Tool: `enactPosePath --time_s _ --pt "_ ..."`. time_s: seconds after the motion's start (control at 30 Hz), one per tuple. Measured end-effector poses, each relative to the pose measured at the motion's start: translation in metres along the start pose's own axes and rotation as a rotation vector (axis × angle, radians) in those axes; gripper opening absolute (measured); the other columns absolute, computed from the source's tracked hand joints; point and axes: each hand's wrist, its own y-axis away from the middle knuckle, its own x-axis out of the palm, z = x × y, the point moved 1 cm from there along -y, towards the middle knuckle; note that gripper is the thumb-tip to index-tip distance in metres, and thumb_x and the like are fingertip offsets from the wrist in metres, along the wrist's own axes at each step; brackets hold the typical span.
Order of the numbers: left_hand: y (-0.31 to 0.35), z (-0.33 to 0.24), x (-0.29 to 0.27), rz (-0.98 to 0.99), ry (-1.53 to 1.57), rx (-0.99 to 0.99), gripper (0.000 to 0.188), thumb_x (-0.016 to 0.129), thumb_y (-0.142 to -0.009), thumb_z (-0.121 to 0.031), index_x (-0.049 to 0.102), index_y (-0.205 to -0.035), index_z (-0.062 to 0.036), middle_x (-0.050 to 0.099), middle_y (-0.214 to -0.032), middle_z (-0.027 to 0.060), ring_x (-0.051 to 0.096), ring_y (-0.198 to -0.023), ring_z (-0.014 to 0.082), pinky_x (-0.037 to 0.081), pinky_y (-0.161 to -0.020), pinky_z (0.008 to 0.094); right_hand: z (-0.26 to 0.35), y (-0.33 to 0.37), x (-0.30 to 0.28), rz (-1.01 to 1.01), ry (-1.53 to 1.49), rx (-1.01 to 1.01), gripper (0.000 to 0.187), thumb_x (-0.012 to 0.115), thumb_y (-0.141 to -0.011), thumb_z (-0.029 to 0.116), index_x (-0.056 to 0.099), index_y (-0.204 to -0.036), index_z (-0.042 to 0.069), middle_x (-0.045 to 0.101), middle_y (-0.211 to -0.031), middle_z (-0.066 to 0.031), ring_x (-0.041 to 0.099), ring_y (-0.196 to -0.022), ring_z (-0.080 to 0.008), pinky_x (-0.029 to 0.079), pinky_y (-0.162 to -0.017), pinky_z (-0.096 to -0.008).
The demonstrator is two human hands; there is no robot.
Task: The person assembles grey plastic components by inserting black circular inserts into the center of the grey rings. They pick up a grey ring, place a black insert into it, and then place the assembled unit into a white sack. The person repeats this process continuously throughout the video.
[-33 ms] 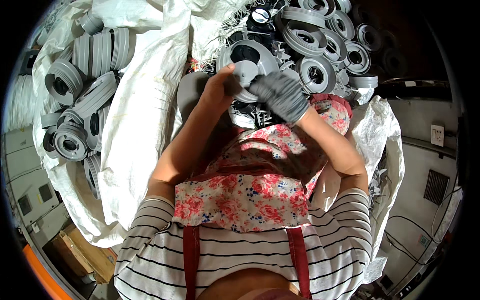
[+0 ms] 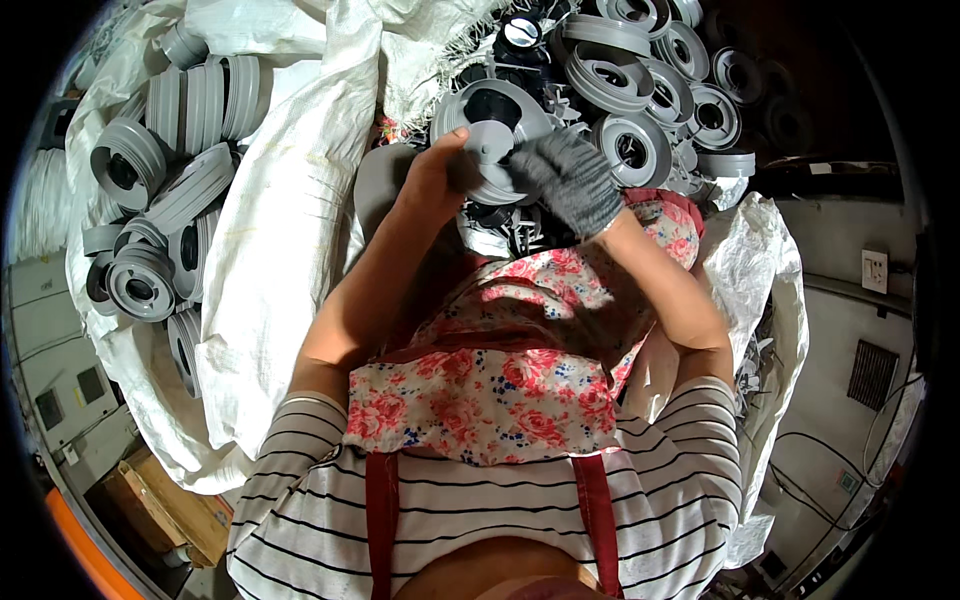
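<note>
My bare left hand (image 2: 438,178) pinches a flat round grey plastic disc (image 2: 488,140) by its left edge. My right hand (image 2: 570,180), in a grey striped knit glove, is curled at the disc's right side. Its fingertips are blurred, and whatever they hold, if anything, is hidden. Beneath the disc lies a wide grey plastic ring (image 2: 447,112) with a dark opening. Small grey pieces (image 2: 525,232) are heaped just below my hands.
Several grey ribbed rings lie piled (image 2: 633,148) at the upper right. More ribbed rings (image 2: 140,282) fill a white woven sack (image 2: 285,230) on the left. Another white sack (image 2: 780,250) stands on the right. A cardboard box (image 2: 175,505) sits at the lower left.
My gloved right hand has shifted slightly right and down, away from the disc. The left hand and disc have barely moved.
</note>
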Motion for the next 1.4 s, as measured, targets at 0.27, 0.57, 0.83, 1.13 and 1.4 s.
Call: enactPosePath --time_s 0.27,0.57,0.83,1.13,1.4 --pt "0.020 -0.009 0.018 -0.097 -0.372 -0.071 0.029 0.067 -0.082 -0.022 0.063 -0.097 0.0018 0.066 -0.081 0.0085 0.065 -0.076 0.0196 0.052 -0.072 0.0325 -0.019 -0.022 0.012 -0.084 0.205 -0.074 0.069 0.069 -0.067 0.015 0.043 -0.130 0.007 0.049 -0.128 -0.0182 0.048 -0.114 -0.0355 0.041 -0.097 -0.0414" --pt "0.015 -0.067 0.048 -0.202 -1.544 0.913 0.057 0.075 -0.072 -0.021 0.052 -0.114 0.0095 0.064 -0.094 0.0189 0.066 -0.078 0.0276 0.054 -0.068 0.0358 -0.046 -0.014 -0.061 -0.453 0.011 0.343 0.028 0.058 -0.088 0.024 0.062 -0.106 0.003 0.065 -0.098 -0.0187 0.060 -0.095 -0.0347 0.047 -0.084 -0.0409" --pt "0.034 -0.027 0.048 0.008 -0.397 0.104 0.042 0.068 -0.082 -0.025 0.055 -0.107 0.0060 0.062 -0.086 0.0102 0.064 -0.072 0.0186 0.058 -0.064 0.0341 -0.004 -0.024 -0.015 -0.246 0.170 -0.116 0.022 0.057 -0.087 0.021 0.064 -0.104 0.007 0.063 -0.102 -0.0149 0.060 -0.094 -0.0329 0.047 -0.084 -0.0396" --pt "0.045 -0.021 0.027 -0.072 -0.307 0.061 0.029 0.061 -0.088 -0.020 0.058 -0.101 0.0051 0.063 -0.087 0.0092 0.064 -0.072 0.0181 0.055 -0.066 0.0302 0.016 -0.023 -0.018 -0.161 -0.167 0.060 0.049 0.064 -0.079 0.035 0.057 -0.110 -0.002 0.061 -0.095 -0.0226 0.059 -0.094 -0.0368 0.046 -0.085 -0.0440" --pt "0.049 -0.015 0.022 0.033 -0.170 -0.011 0.027 0.055 -0.091 -0.019 0.056 -0.106 0.0035 0.063 -0.091 0.0089 0.063 -0.079 0.0184 0.053 -0.073 0.0323 -0.005 -0.020 -0.010 -0.131 0.107 0.097 0.029 0.056 -0.080 0.023 0.061 -0.101 0.002 0.062 -0.093 -0.0212 0.058 -0.090 -0.0379 0.046 -0.084 -0.0449"
